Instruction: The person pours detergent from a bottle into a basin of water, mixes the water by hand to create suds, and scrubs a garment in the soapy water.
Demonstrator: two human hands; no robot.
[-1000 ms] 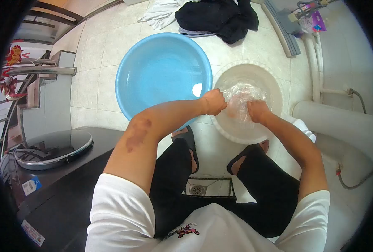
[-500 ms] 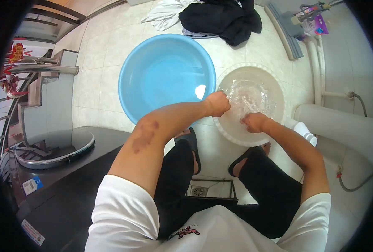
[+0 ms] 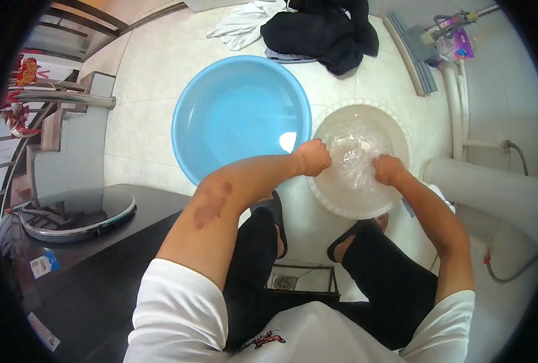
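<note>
A whitish basin [image 3: 332, 204] with a scalloped rim stands on the floor, holding water that is rippling and splashing. My left hand [image 3: 312, 158] is closed at the basin's left rim; what it grips, if anything, is too small to name. Over the right part of the water, my right hand [image 3: 389, 169] is also closed, its fingertips turned inward, and I cannot make out what is in it. Touching or almost touching this basin on the left is a larger blue basin [image 3: 236, 115], with a bright reflection near its lower right side.
Black clothing [image 3: 320, 36] and a white cloth [image 3: 245, 25] lie on the tiles beyond the basins. White pipes [image 3: 490, 187] run along the right wall. A dark cabinet [image 3: 99, 260] with a round glass top is at left. A floor drain [image 3: 284, 282] lies between my feet.
My right hand dipped toward the near side of the water, then moved up and right. The water's ripples have shifted. My left hand has stayed at the rim, still closed.
</note>
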